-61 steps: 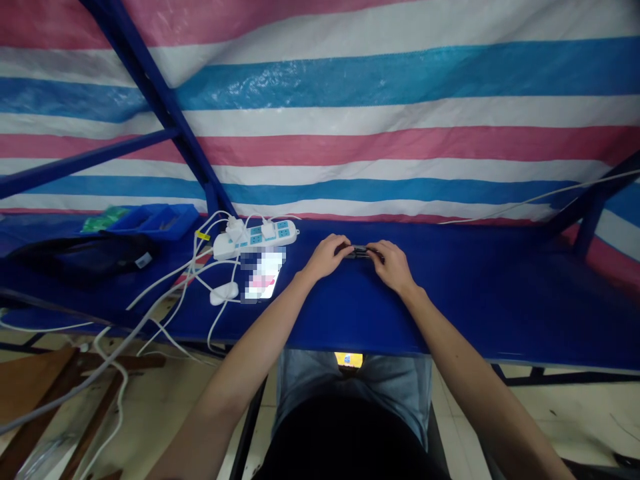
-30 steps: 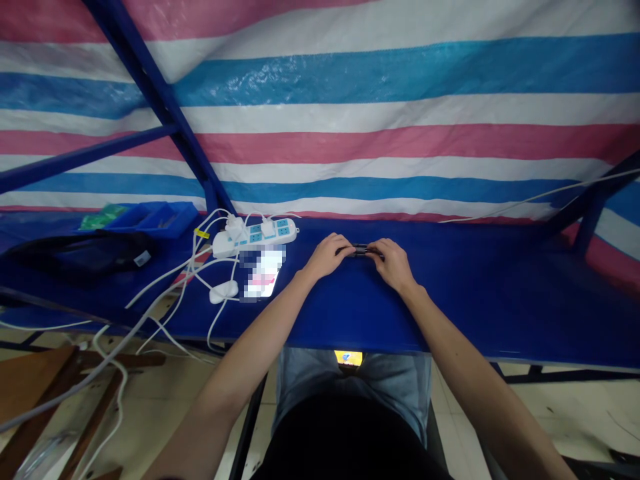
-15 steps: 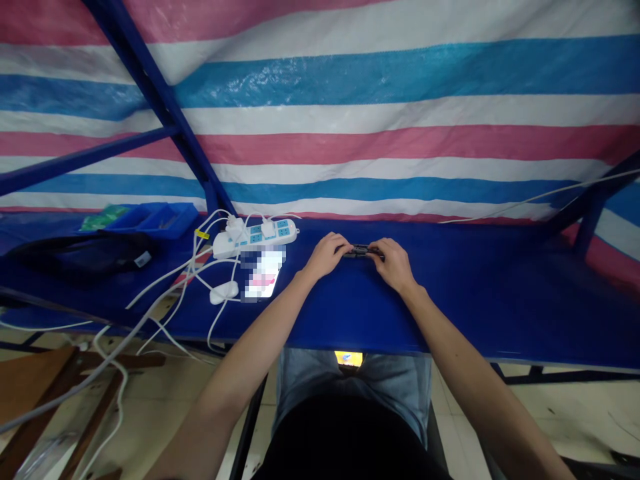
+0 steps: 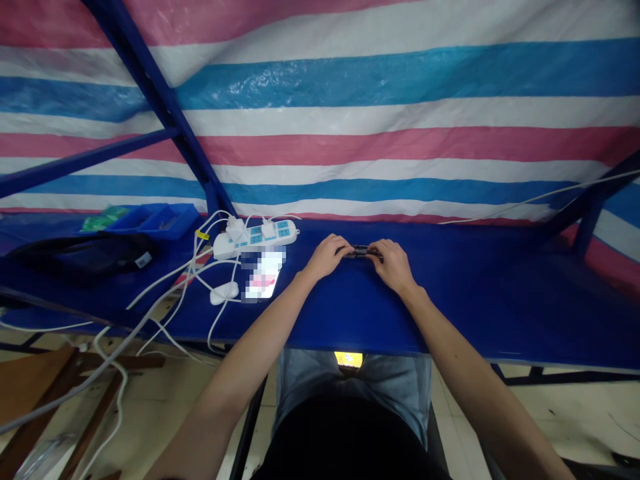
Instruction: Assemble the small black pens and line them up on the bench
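Observation:
On the blue tabletop [image 4: 350,307], a small bundle of dark, slim, pen-like sticks [image 4: 359,251] lies crosswise between my hands. The fingers of my left hand [image 4: 327,255] pinch its left end. At the right end, my right hand [image 4: 393,262] grips it between thumb and fingers. Only the short middle stretch shows; both ends are covered by fingers, and I cannot make out how many sticks there are.
Left of my hands are a white power strip [image 4: 256,239] with plugs and cables, a lit phone [image 4: 265,277] and a white adapter [image 4: 223,293]. Farther left are a blue tray [image 4: 173,220] and a black bag [image 4: 75,260]. A striped sheet [image 4: 350,147] hangs behind the table.
Both hands keep nearly the same place, with only slight finger shifts around the dark sticks. Nothing else has visibly moved.

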Tool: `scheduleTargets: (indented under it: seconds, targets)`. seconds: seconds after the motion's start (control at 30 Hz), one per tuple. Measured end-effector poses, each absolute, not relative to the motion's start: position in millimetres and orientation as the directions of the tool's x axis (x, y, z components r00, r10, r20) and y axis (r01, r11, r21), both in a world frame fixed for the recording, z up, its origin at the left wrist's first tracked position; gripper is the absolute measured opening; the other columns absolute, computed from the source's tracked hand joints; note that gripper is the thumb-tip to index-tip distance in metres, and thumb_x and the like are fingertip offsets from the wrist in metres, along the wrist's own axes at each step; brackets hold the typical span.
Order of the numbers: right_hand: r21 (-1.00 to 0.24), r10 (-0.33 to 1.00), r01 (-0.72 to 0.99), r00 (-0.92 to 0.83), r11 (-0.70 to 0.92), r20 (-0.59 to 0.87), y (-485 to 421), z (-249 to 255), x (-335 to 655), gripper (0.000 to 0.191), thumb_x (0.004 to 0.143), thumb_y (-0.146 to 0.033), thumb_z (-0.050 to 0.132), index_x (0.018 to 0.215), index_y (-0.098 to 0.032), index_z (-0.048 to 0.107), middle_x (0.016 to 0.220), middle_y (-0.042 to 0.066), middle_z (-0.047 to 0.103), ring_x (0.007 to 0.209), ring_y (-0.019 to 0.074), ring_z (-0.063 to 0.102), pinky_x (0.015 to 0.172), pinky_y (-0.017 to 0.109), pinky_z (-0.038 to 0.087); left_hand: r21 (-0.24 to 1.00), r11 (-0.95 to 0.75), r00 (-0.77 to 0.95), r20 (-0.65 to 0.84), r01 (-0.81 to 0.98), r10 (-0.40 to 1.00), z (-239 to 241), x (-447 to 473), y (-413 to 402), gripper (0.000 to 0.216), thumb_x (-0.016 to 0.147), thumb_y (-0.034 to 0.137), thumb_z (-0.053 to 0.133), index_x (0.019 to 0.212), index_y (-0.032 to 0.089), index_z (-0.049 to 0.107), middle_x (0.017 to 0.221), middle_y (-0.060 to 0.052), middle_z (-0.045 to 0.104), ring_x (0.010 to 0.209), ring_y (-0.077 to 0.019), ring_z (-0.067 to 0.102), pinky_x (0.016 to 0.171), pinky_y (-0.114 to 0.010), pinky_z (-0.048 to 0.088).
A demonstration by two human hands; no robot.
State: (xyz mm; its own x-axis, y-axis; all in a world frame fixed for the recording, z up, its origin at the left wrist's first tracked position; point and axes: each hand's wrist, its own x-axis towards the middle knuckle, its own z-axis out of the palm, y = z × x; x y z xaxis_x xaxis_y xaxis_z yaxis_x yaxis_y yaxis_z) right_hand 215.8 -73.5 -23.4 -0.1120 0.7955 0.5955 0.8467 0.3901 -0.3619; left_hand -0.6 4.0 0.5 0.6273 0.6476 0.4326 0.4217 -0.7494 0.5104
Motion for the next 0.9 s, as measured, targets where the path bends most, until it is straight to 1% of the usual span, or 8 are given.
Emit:
scheduleTargets:
  seconds: [0.2, 0.33, 0.4, 0.47, 0.53, 0.6, 0.7, 0.9]
  targets:
    - [-0.340, 0.838, 0.878, -0.116, 0.338, 0.533, -72.9, -24.0, 213.8, 0.030, 0.105, -0.028, 0.048, 0.092, -0.021, 0.074, 0.089, 0.008, 0.076, 0.083, 0.0246, 0.065, 0.076, 0.038, 0.038, 0.518, -0.761, 0.607, 0.476, 0.391, 0.636, -1.6, -1.8, 7.1, 0.012, 0.095, 0.032, 0.073, 0.087, 0.022, 0.076, 0.095, -0.004, 0.075, 0.095, -0.0223, 0.061, 0.090, -0.039, 0.049]
    - [-0.493, 0.833, 0.807, 0.002, 0.326, 0.553, -76.2, -17.6, 214.7, 0.033, 0.102, -0.044, 0.054, 0.091, -0.023, 0.075, 0.088, 0.008, 0.077, 0.081, 0.0242, 0.066, 0.077, 0.037, 0.042, 0.521, -0.748, 0.580, 0.483, 0.411, 0.656, 1.6, -1.9, 4.9, 0.016, 0.098, 0.034, 0.069, 0.088, 0.022, 0.076, 0.095, -0.004, 0.075, 0.096, -0.0226, 0.062, 0.092, -0.040, 0.049]
    - [-0.706, 0.841, 0.635, 0.160, 0.313, 0.517, -77.0, -12.8, 216.6, 0.043, 0.099, -0.059, 0.055, 0.088, -0.023, 0.075, 0.081, 0.007, 0.075, 0.072, 0.0222, 0.064, 0.071, 0.035, 0.043, 0.530, -0.739, 0.551, 0.500, 0.415, 0.668, 2.4, -2.2, 4.3, 0.020, 0.101, 0.035, 0.064, 0.091, 0.022, 0.075, 0.096, -0.005, 0.075, 0.096, -0.0224, 0.062, 0.093, -0.039, 0.049]
    - [-0.909, 0.882, 0.302, 0.285, 0.288, 0.375, -76.2, -8.1, 220.1, 0.057, 0.096, -0.071, 0.047, 0.087, -0.022, 0.074, 0.069, 0.005, 0.069, 0.057, 0.0184, 0.056, 0.058, 0.032, 0.040, 0.537, -0.733, 0.521, 0.519, 0.418, 0.678, 2.1, -2.7, 4.6, 0.022, 0.103, 0.036, 0.060, 0.094, 0.022, 0.074, 0.096, -0.004, 0.074, 0.097, -0.0223, 0.063, 0.093, -0.039, 0.049]
    - [-0.970, 0.941, -0.057, 0.263, 0.236, 0.213, -74.7, -4.1, 225.1, 0.065, 0.094, -0.077, 0.039, 0.091, -0.021, 0.073, 0.063, 0.004, 0.063, 0.047, 0.0153, 0.047, 0.048, 0.030, 0.032, 0.536, -0.729, 0.496, 0.535, 0.425, 0.683, 1.2, -2.9, 5.5, 0.021, 0.103, 0.035, 0.059, 0.096, 0.022, 0.074, 0.097, -0.004, 0.074, 0.098, -0.0224, 0.063, 0.093, -0.039, 0.049]
    - [-0.943, 0.977, -0.283, 0.168, 0.176, 0.132, -73.5, -1.4, 230.4, 0.063, 0.094, -0.074, 0.039, 0.097, -0.021, 0.071, 0.064, 0.003, 0.061, 0.044, 0.0136, 0.041, 0.044, 0.030, 0.029, 0.538, -0.725, 0.476, 0.547, 0.431, 0.689, 0.0, -2.9, 6.7, 0.019, 0.103, 0.035, 0.060, 0.097, 0.022, 0.073, 0.097, -0.004, 0.074, 0.098, -0.0227, 0.063, 0.094, -0.039, 0.049]
    - [-0.905, 0.990, -0.401, 0.071, 0.139, 0.120, -72.9, -1.0, 235.3, 0.051, 0.096, -0.067, 0.044, 0.100, -0.022, 0.068, 0.066, 0.001, 0.056, 0.045, 0.0128, 0.038, 0.044, 0.030, 0.030, 0.541, -0.723, 0.467, 0.553, 0.429, 0.690, -1.4, -2.7, 8.1, 0.018, 0.102, 0.035, 0.061, 0.098, 0.022, 0.073, 0.098, -0.004, 0.074, 0.099, -0.0231, 0.063, 0.095, -0.039, 0.049]
    - [-0.896, 0.989, -0.424, -0.007, 0.131, 0.147, -72.9, -5.5, 233.9, 0.039, 0.090, -0.062, 0.068, 0.084, -0.026, 0.057, 0.057, -0.007, 0.033, 0.044, 0.0113, 0.026, 0.040, 0.027, 0.023, 0.533, -0.735, 0.489, 0.549, 0.419, 0.678, -1.5, -3.0, 7.5, 0.014, 0.102, 0.033, 0.062, 0.100, 0.022, 0.072, 0.100, -0.004, 0.074, 0.102, -0.0228, 0.063, 0.097, -0.039, 0.048]
